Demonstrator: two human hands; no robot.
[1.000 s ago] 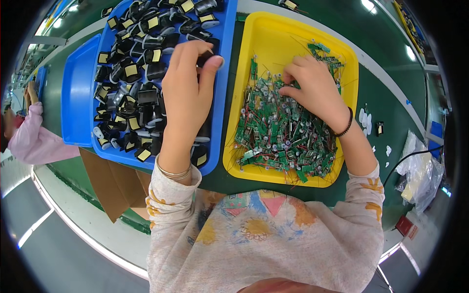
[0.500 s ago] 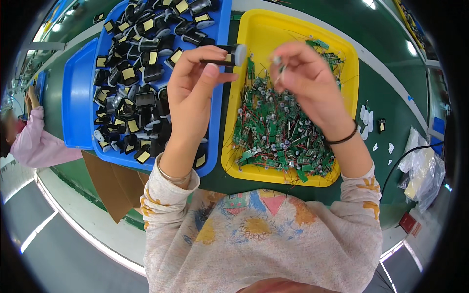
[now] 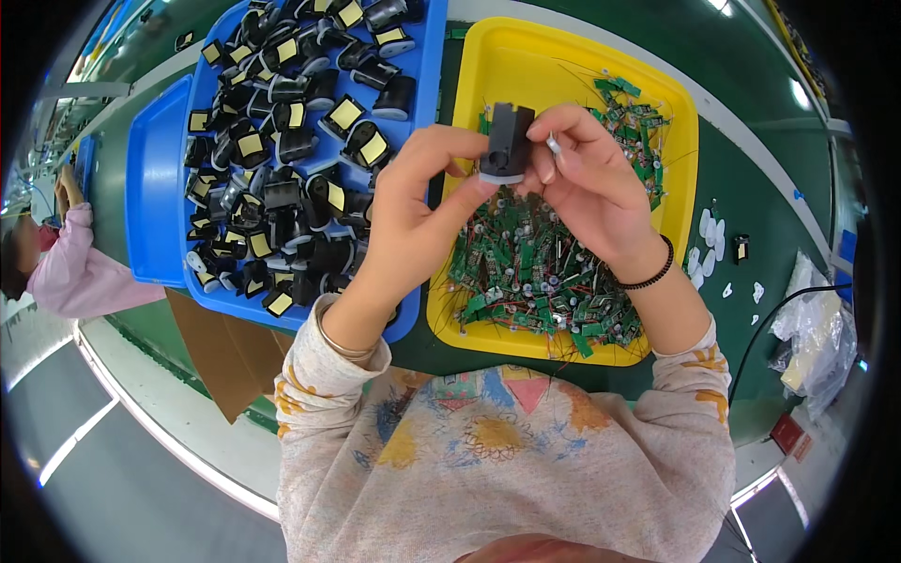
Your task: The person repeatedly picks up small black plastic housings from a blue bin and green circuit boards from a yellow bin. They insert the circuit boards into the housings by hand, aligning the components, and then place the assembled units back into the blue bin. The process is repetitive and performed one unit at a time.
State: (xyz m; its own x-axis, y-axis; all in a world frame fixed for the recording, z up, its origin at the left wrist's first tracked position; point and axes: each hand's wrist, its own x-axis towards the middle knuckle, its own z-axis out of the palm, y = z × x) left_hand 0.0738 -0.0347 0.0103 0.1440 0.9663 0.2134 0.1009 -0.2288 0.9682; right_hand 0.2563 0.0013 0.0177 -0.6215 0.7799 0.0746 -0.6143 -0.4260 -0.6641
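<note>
Above the yellow tray (image 3: pixel 441 324), my left hand (image 3: pixel 419 192) grips a black plastic housing (image 3: pixel 508 141) between thumb and fingers. The housing stands upright with its grey rounded end down and its hollow side showing. Close against its right side, my right hand (image 3: pixel 601 192) pinches a small whitish part (image 3: pixel 554 144); most of that part is hidden by the fingers. Below both hands, the yellow tray holds a heap of small green circuit boards (image 3: pixel 526 272) with thin red and black wires.
On the left, a blue tray (image 3: pixel 434 56) holds many black housings (image 3: pixel 282 192) with pale yellow pads. White oval pieces (image 3: pixel 710 235), a loose black housing (image 3: pixel 741 249) and a clear plastic bag (image 3: pixel 815 328) lie at right. A co-worker in a pink sleeve (image 3: pixel 80 267) sits far left.
My left hand has moved right and turned the housing from lying sideways to upright, grey end down. My right hand has come down slightly and now meets the housing's side.
</note>
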